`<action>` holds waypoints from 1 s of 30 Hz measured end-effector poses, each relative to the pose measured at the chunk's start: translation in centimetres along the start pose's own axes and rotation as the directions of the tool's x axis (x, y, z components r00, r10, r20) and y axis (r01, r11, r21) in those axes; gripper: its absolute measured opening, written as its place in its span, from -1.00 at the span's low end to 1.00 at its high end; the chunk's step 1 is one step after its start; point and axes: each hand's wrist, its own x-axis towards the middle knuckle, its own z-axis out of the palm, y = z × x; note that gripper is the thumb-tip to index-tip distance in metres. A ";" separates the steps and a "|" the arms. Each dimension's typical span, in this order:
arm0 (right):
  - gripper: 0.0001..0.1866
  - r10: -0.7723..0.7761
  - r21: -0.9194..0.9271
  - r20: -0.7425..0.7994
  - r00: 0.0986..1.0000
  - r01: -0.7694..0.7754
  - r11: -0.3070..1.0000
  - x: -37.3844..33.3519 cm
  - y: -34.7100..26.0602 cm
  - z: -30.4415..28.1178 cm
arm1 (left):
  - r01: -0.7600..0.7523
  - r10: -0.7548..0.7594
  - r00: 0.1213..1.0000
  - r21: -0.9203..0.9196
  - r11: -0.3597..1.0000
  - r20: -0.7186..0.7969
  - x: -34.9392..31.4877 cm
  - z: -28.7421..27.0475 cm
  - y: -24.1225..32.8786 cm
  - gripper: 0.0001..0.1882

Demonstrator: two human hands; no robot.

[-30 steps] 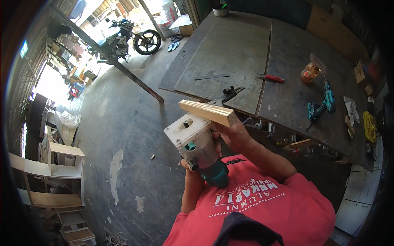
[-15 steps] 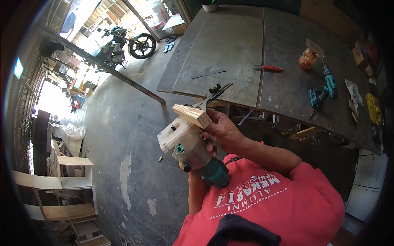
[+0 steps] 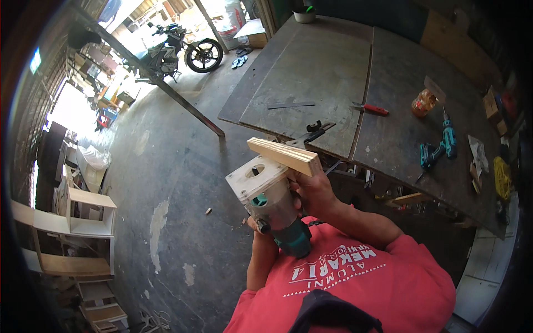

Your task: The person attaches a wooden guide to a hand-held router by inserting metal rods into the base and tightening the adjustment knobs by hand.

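Note:
A trim router [image 3: 277,208] with a teal motor end is held base up, low in front of my red shirt. My left hand [image 3: 254,224] wraps round its body, mostly hidden behind it; some fingertips show on the far side. The pale square base plate [image 3: 239,180] faces up, with the dark bit in its round opening. A short plywood strip [image 3: 283,155] lies across the plate's far right edge. My right hand [image 3: 315,191] grips this strip from below at its right end; its fingertips are partly hidden.
The dark worktable [image 3: 316,61] ahead holds a clamp [image 3: 313,133] at its near edge, a metal strip [image 3: 291,104], a red-handled knife [image 3: 373,109], a jar [image 3: 423,104] and a teal cordless drill [image 3: 441,147]. A slanting post [image 3: 189,105] and wooden shelves [image 3: 83,216] stand left.
The plywood strip has turned and shifted right along the base plate's edge, with my right hand under its end. The whole view has shifted slightly. My left hand keeps holding the router.

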 end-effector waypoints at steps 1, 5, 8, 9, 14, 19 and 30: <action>-0.68 0.121 0.152 -0.037 0.992 -0.115 0.982 -0.2 -0.4 0.2 | 0.012 -0.012 1.000 0.024 1.000 -0.005 0.0 0.1 0.0 0.23; -0.61 0.122 -0.087 0.075 0.990 -0.115 0.990 -0.1 -1.3 -1.9 | -0.063 0.058 0.993 -0.041 0.997 -0.105 0.5 1.6 -0.4 0.26; -0.47 -0.497 -0.817 0.221 0.839 0.438 0.376 0.3 -1.6 -4.8 | -0.063 0.065 0.994 0.028 0.998 -0.084 1.1 2.2 0.1 0.26; -0.43 -0.600 -0.751 0.231 0.766 0.532 0.391 0.1 -2.5 -4.9 | -0.074 0.076 0.994 0.026 0.997 -0.082 1.3 2.3 0.2 0.26; -0.37 -0.618 -0.686 0.369 0.694 0.652 0.323 0.1 -6.6 -0.9 | 0.081 -0.067 0.979 0.070 0.994 -0.193 0.8 2.8 0.5 0.27; -0.52 -0.597 -0.701 0.423 0.682 0.664 0.261 0.7 -6.1 -1.0 | 0.051 -0.041 0.995 0.119 0.992 -0.088 1.3 2.7 0.6 0.29; -0.60 -0.657 -0.651 0.443 0.610 0.723 0.232 0.8 -5.0 0.4 | 0.044 -0.031 0.996 0.154 0.987 -0.086 0.1 2.4 1.3 0.23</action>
